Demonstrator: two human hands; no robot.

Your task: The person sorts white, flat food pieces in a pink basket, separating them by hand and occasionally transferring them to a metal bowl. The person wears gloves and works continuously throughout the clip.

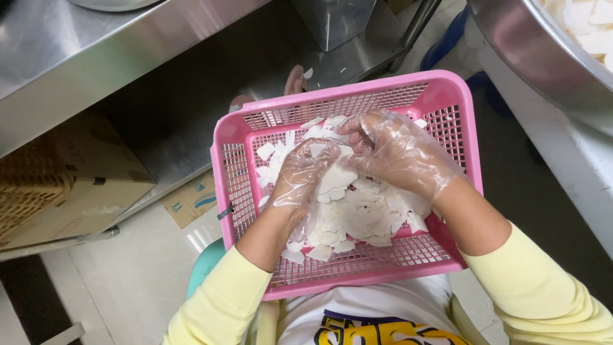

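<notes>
A pink plastic mesh basket (447, 96) rests on my lap, holding several thin white flakes (364, 211) piled across its bottom. Both my hands wear clear plastic gloves and are inside the basket. My left hand (303, 176) is curled around some of the white flakes near the middle. My right hand (399, 153) is bent over the pile's far side, its fingertips pinching a white flake beside the left hand's fingers. The two hands touch at the fingertips. Yellow sleeves cover both my forearms.
A steel table (96, 57) runs across the upper left with a steel shelf below it. A cardboard box (83, 185) and a woven basket (25, 191) sit at left. A large steel bowl (543, 57) with white pieces is at upper right. Pale tiled floor lies below.
</notes>
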